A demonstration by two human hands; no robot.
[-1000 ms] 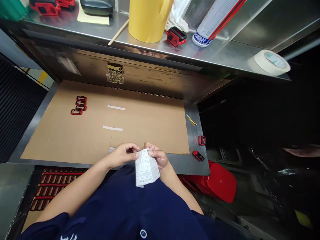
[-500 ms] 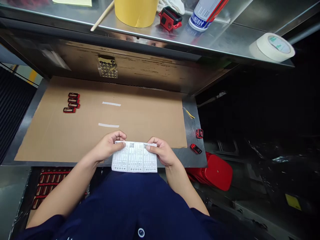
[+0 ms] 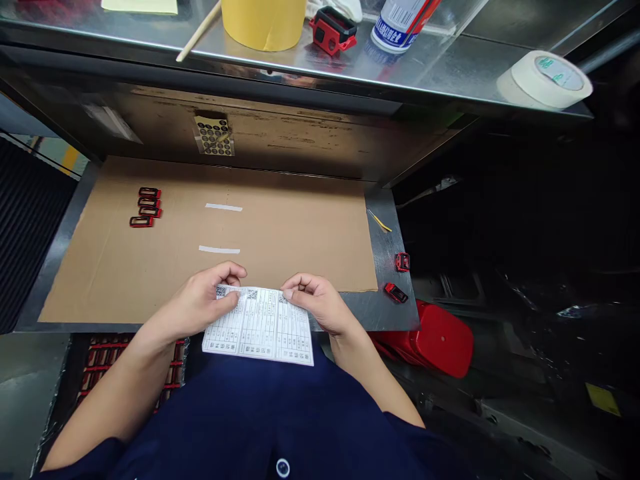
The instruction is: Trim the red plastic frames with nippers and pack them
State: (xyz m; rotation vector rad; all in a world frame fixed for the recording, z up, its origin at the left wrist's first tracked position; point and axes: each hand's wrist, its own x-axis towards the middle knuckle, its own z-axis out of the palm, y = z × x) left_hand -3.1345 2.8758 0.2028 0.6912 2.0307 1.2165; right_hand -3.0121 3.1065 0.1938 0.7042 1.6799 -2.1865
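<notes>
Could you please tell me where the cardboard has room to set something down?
The cardboard looks bare right of the white strips, and between them and the red frames. It is crowded at those frames, and near the left hand, right hand and paper.

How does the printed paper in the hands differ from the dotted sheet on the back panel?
The printed paper is white with lines and square codes; the dotted sheet is yellowish with dark circles. The left hand and right hand hold the paper; the sheet sits on the back panel. The paper looks larger than the sheet. Both look roughly rectangular.
</notes>
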